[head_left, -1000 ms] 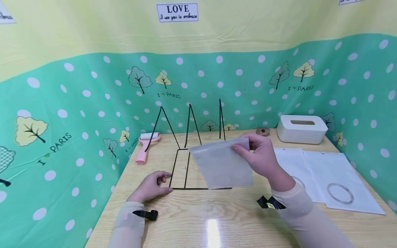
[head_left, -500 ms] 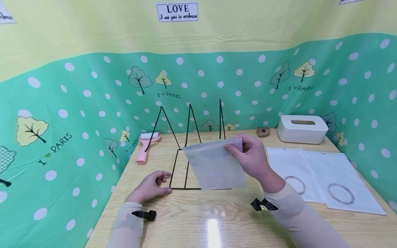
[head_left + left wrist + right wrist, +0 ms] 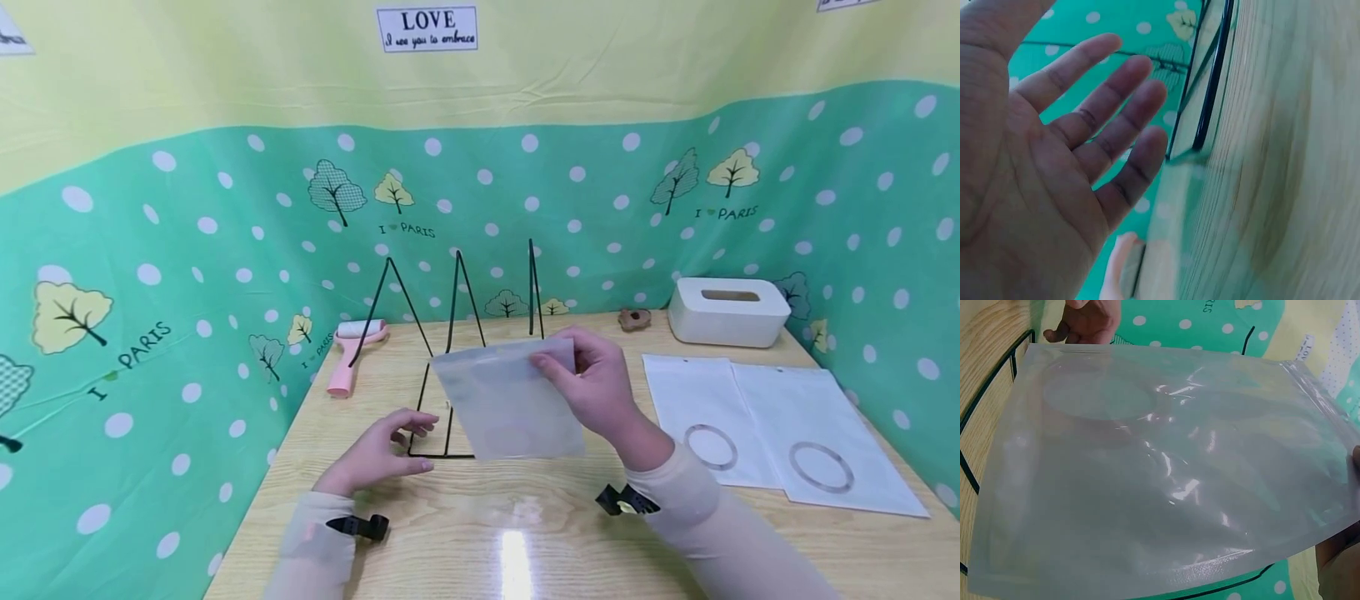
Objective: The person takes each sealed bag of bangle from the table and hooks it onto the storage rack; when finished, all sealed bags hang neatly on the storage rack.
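A translucent frosted plastic zip bag (image 3: 510, 408) hangs in front of a black wire rack (image 3: 447, 417), hiding part of it. My right hand (image 3: 600, 387) pinches the bag's upper right corner between thumb and fingers. The right wrist view shows the bag (image 3: 1147, 487) spread wide, with a faint ring printed near one end. My left hand (image 3: 386, 454) hovers by the rack's front left corner, its fingers relaxed and apart from the bag. In the left wrist view that hand (image 3: 1054, 150) holds nothing, and the rack's black wire (image 3: 1213, 81) runs beyond the fingertips.
Two white bags with printed rings, a smaller one (image 3: 682, 392) and a larger one (image 3: 825, 417), lie on the right of the table. Behind them stands a white tissue box (image 3: 731, 312), beside a small brown object (image 3: 634, 319). A pink lint roller (image 3: 348, 358) lies back left.
The right hand has carried the bag leftward across the rack. My left hand has come off the rack's front corner, moving slightly right with its fingers lifted.
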`<action>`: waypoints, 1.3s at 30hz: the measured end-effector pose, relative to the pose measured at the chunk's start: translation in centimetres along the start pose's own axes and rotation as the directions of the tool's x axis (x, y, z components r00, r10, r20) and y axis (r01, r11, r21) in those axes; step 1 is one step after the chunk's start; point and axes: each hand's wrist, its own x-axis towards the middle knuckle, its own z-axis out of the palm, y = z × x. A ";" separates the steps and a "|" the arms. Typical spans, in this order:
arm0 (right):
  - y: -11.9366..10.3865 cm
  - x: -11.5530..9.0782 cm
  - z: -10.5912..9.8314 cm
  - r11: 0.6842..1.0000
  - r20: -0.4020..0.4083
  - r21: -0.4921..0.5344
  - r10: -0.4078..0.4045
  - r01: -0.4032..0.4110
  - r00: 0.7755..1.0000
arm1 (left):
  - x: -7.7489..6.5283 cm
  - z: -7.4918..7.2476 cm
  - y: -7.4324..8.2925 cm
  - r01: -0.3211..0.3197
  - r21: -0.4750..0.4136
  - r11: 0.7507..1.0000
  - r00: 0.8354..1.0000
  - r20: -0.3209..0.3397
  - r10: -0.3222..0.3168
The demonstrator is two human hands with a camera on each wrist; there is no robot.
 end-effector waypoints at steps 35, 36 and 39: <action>0.0 -0.7 4.5 0.996 0.047 0.076 -0.052 0.048 0.998 | 0.7 1.7 1.3 -0.068 -0.206 0.976 0.994 -0.095 0.049; 0.0 -0.7 4.5 0.996 0.050 0.076 -0.054 0.050 0.997 | 0.6 1.5 1.1 -0.074 -0.206 0.976 0.993 -0.103 0.053; -0.1 -0.7 4.8 0.996 0.060 0.073 -0.060 0.056 0.996 | 0.4 0.9 0.6 -0.093 -0.202 0.975 0.990 -0.126 0.068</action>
